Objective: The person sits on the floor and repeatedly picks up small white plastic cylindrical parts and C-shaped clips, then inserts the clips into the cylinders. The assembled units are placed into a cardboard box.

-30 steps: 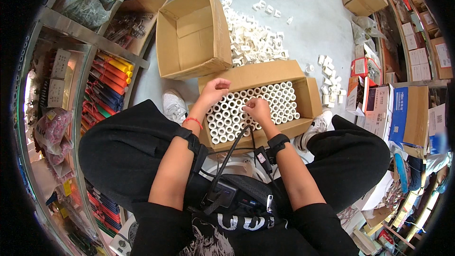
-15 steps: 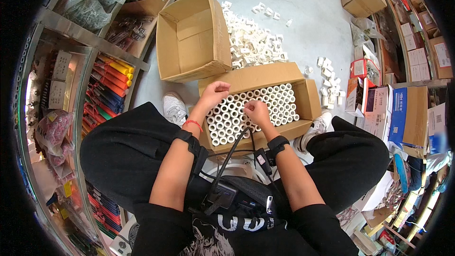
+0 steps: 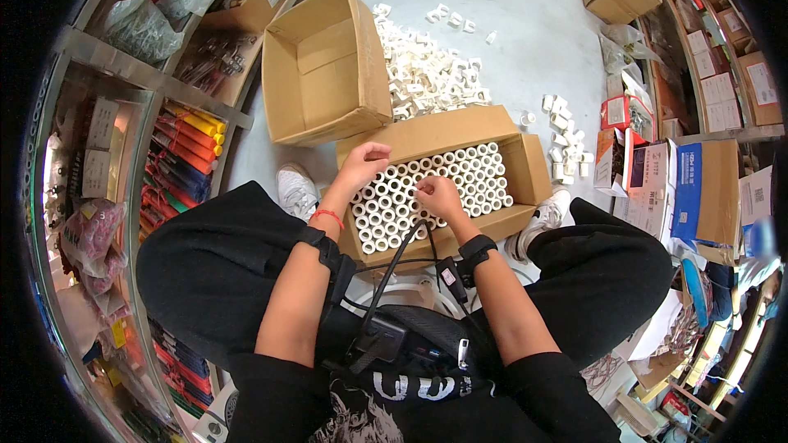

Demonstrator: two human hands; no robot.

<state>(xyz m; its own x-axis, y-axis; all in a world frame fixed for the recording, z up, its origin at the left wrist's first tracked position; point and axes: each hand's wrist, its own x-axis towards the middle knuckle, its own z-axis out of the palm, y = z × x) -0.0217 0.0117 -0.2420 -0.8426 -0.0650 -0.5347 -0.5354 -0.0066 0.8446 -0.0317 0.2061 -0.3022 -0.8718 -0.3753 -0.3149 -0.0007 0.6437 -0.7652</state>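
An open cardboard box sits on the floor between my feet, filled with neat rows of short white pipe fittings standing on end, their round openings facing up. My left hand hovers over the box's left part, fingers stretched to the right and nothing visible in them. Over the middle rows, my right hand has its fingers curled into a pinch against the fittings. Whether a fitting is between those fingertips is hidden.
A second cardboard box, open and empty, stands at the far left. Beside it lies a heap of loose white fittings; a smaller group lies to the right. Shelving lines the left side. A black cable hangs before the box.
The whole view has shifted slightly to the left. Both hands stay at nearly the same places over the box.
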